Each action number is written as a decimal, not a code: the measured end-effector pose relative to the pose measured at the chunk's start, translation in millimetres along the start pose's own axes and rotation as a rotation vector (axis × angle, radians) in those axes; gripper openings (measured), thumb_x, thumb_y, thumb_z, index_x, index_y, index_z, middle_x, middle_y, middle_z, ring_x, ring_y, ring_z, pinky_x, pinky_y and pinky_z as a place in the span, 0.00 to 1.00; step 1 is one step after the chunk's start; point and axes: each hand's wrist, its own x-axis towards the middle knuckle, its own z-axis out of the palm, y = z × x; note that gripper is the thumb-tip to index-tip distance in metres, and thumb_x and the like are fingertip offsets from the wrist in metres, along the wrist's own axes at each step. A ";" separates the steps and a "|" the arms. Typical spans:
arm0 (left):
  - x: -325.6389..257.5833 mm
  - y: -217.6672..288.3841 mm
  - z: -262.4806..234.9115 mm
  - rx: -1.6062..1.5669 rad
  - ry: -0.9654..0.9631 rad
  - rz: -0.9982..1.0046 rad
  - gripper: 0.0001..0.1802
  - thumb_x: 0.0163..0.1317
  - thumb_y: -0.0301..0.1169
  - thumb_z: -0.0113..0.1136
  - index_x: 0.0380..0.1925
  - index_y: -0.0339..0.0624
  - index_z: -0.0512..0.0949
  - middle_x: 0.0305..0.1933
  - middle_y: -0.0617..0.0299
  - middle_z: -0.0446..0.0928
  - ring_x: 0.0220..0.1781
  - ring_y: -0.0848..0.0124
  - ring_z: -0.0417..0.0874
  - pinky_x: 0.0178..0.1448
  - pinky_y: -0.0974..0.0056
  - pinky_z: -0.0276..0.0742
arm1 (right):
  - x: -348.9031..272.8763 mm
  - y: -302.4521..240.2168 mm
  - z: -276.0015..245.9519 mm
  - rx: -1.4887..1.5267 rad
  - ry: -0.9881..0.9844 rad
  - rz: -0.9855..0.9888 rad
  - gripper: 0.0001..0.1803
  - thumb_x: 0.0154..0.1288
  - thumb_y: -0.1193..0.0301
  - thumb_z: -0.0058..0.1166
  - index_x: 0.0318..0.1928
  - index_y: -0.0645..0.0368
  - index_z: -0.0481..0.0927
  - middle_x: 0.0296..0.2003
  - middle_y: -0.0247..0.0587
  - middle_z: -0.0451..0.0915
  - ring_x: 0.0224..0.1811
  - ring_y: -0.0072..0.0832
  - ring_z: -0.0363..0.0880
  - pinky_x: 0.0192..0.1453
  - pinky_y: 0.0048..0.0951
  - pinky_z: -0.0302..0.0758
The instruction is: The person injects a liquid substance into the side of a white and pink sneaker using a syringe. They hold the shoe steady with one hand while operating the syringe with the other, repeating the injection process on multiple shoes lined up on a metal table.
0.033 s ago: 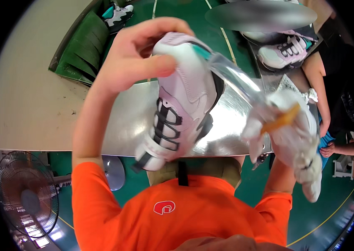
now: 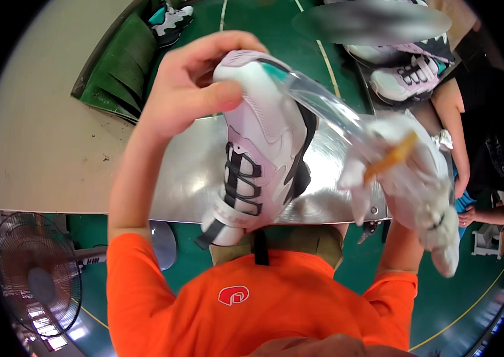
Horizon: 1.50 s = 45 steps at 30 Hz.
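Observation:
My bare left hand (image 2: 195, 86) grips the far end of a white, lilac and black sports shoe (image 2: 267, 128), thumb on its white side. The shoe is tilted, its black lacing on the left and a loose strap hanging toward me. Against a teal part at its far right lies one end of a long clear plastic piece (image 2: 329, 110); whether it goes inside I cannot tell. Its other end runs into my right hand (image 2: 392, 163), covered in white glove-like fabric and closed around it. An orange-yellow strip (image 2: 392, 157) crosses that hand. White fabric hangs below, blurred.
Under the shoe is a shiny metal tabletop (image 2: 189, 169), with a green belt (image 2: 258, 24) beyond. Green flaps (image 2: 112, 80) stand at left, a shoe (image 2: 170, 24) behind them. Another shoe (image 2: 403, 83) lies at right, near a person's arm (image 2: 451, 113). A fan (image 2: 40, 285) stands lower left.
My left hand and the shoe's far end have shifted slightly left, while the hanging strap end has swung a little right. The clear piece stays against the teal part.

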 end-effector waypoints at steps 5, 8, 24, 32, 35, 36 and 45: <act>-48.8 -33.8 -23.6 -0.093 0.318 0.060 0.33 0.62 0.45 0.66 0.60 0.33 0.72 0.50 0.59 0.79 0.48 0.74 0.80 0.50 0.70 0.76 | 60.9 33.5 4.9 0.025 -0.193 0.112 0.60 0.38 0.44 0.71 0.66 0.68 0.59 0.45 0.67 0.76 0.24 0.38 0.80 0.27 0.30 0.79; -65.9 -54.8 -32.6 -0.141 0.433 0.025 0.34 0.63 0.47 0.64 0.60 0.32 0.72 0.51 0.59 0.79 0.50 0.73 0.80 0.53 0.69 0.75 | 80.2 51.8 5.5 0.043 -0.181 0.202 0.65 0.37 0.39 0.71 0.68 0.69 0.57 0.46 0.67 0.75 0.22 0.36 0.80 0.25 0.27 0.79; -102.4 -104.2 -46.6 -0.341 0.679 -0.138 0.29 0.69 0.45 0.57 0.61 0.33 0.70 0.51 0.61 0.79 0.52 0.74 0.79 0.57 0.68 0.73 | 93.2 117.4 -26.1 0.228 -0.371 0.197 0.74 0.22 0.38 0.77 0.67 0.70 0.56 0.44 0.62 0.75 0.24 0.35 0.79 0.27 0.24 0.77; -108.3 -108.3 -44.4 -0.390 0.696 -0.152 0.29 0.69 0.45 0.58 0.61 0.35 0.71 0.51 0.62 0.79 0.50 0.75 0.79 0.55 0.69 0.73 | 80.7 111.2 -19.4 0.278 -0.253 0.256 0.61 0.35 0.48 0.75 0.66 0.70 0.60 0.46 0.67 0.75 0.28 0.41 0.81 0.29 0.33 0.81; -109.8 -107.9 -47.3 -0.384 0.686 -0.158 0.29 0.68 0.46 0.59 0.60 0.36 0.72 0.50 0.63 0.79 0.49 0.76 0.78 0.55 0.69 0.73 | 80.5 112.6 -24.3 0.315 -0.262 0.257 0.64 0.28 0.42 0.77 0.64 0.65 0.62 0.45 0.63 0.75 0.29 0.41 0.81 0.28 0.33 0.82; -106.6 -108.6 -47.1 -0.388 0.674 -0.148 0.29 0.68 0.46 0.59 0.60 0.36 0.72 0.50 0.63 0.79 0.50 0.76 0.78 0.55 0.69 0.73 | 81.3 110.0 -25.4 0.324 -0.244 0.258 0.63 0.28 0.41 0.77 0.64 0.62 0.63 0.44 0.62 0.75 0.31 0.43 0.82 0.28 0.35 0.82; -35.2 -94.1 -64.4 -0.340 0.653 -0.154 0.24 0.69 0.39 0.58 0.57 0.32 0.74 0.50 0.60 0.80 0.48 0.75 0.80 0.54 0.69 0.74 | 46.6 55.0 -28.9 -0.134 0.380 -0.003 0.45 0.56 0.54 0.59 0.69 0.63 0.57 0.48 0.60 0.73 0.40 0.51 0.81 0.30 0.46 0.86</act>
